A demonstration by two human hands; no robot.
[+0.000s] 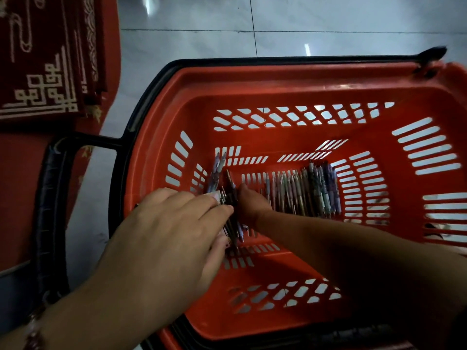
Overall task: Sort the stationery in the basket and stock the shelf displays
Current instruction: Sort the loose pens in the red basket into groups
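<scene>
A red plastic shopping basket (252,82) with slotted walls stands on the floor. Several patterned pens (310,193) lie side by side on its bottom, towards the right. A few more pens (217,170) lean in the bottom's left corner. My left hand (164,231) reaches into the basket and holds a bundle of dark pens (232,221) between thumb and fingers. My right hand (250,203) is deep in the basket right beside that bundle, its fingers curled down at the pens; the fingertips are hidden.
The basket's black handle (50,198) hangs out to the left, and a second black handle runs along the far rim (278,59). Folded dark red mats with white patterns (45,72) sit at the upper left. Grey tiled floor (303,26) lies beyond the basket.
</scene>
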